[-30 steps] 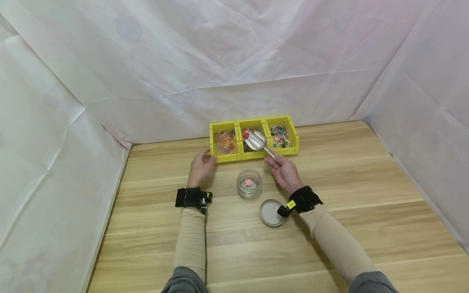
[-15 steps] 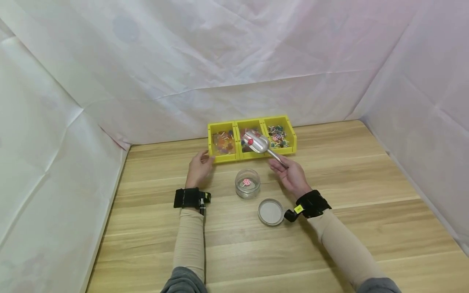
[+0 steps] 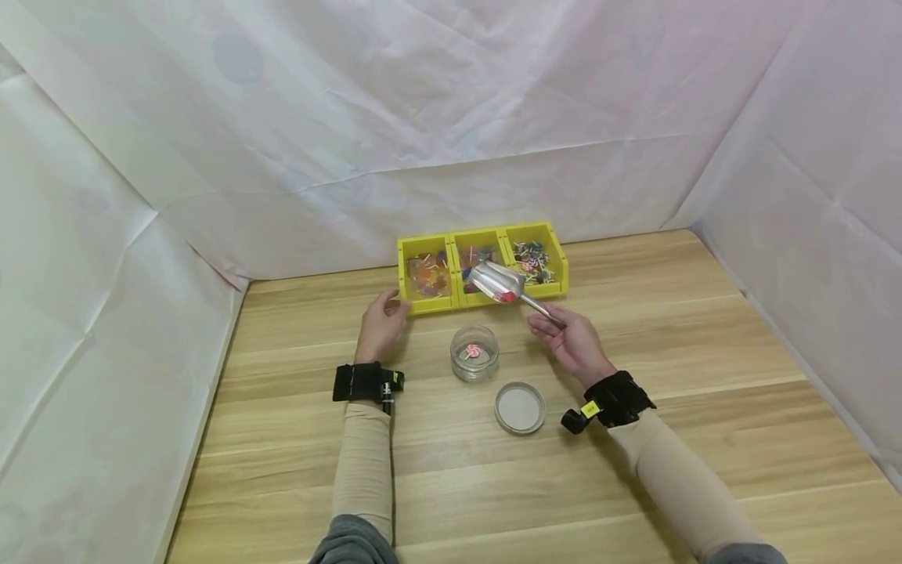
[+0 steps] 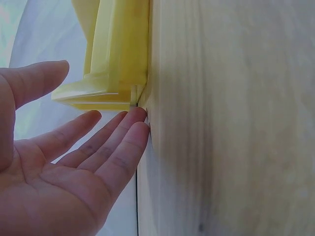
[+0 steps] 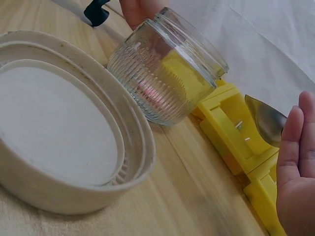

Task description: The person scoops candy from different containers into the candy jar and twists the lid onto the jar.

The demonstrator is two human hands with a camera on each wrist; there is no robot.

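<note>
My right hand (image 3: 574, 343) grips the handle of a metal scoop (image 3: 493, 278), whose bowl is over the front of the middle yellow bin (image 3: 481, 235). A small red candy piece (image 3: 506, 297) lies in the scoop near its handle end. My left hand (image 4: 64, 172) has its fingers extended beside the front corner of the left yellow bin (image 4: 106, 54); whether they touch it I cannot tell. Between my hands stands a lidless glass jar (image 3: 462, 368) with a pink-and-white swirl lollipop (image 3: 473, 352) inside. The right wrist view shows the same jar (image 5: 147, 69) upright on the table.
A round lid (image 3: 519, 408) lies on the wooden table (image 3: 451, 493) in front of the jar, to its right. Small lollipops fill the left bin and the right bin (image 3: 535, 262). White cloth (image 3: 423, 102) hangs behind the bins and along both sides.
My right hand has drawn the scoop right and toward me. The red candy piece has moved from the scoop's front lip to its handle end. My left hand stays by the bin.
</note>
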